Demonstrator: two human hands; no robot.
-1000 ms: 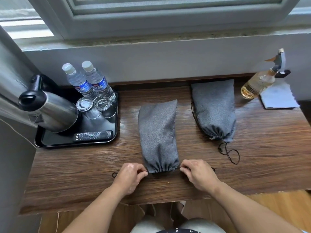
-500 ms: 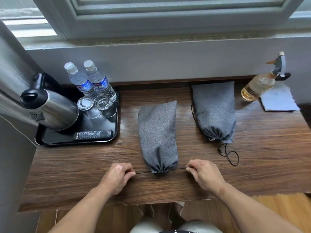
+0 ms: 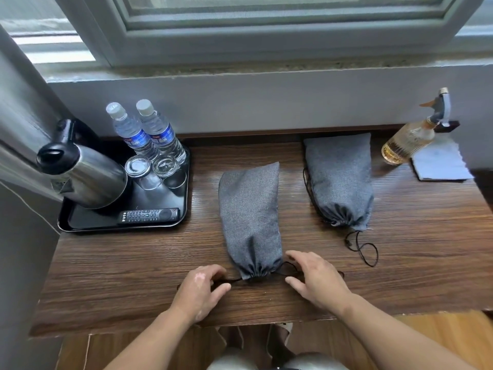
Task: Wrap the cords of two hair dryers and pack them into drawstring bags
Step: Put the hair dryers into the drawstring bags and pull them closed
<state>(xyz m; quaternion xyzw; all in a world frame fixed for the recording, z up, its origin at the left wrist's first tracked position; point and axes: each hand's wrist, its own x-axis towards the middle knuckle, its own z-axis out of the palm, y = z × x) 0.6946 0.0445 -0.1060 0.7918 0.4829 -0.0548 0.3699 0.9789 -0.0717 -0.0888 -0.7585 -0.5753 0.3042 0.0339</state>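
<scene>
Facing a dark wood-grain desk (image 3: 133, 263) under a grey-framed window (image 3: 266, 30), you've got both hands at the cinched mouth of the near bag (image 3: 250, 222), which lies mid-desk. Left hand (image 3: 201, 289) is curled around the drawstring (image 3: 232, 281); can't tell if it's pinching. Right hand (image 3: 314, 279) is relaxed, fingers spread over the slack cord. The second bag (image 3: 340, 182) lies closed at back right, its cord (image 3: 368, 252) loose on the desk. Black tray (image 3: 88, 220) on the left carries a kettle (image 3: 88, 177), two water bottles (image 3: 149, 134), glasses (image 3: 149, 172) and a remote (image 3: 149, 216). Spray bottle (image 3: 408, 140) and cloth (image 3: 440, 164) are far right. Wood floor (image 3: 440, 340) below.
</scene>
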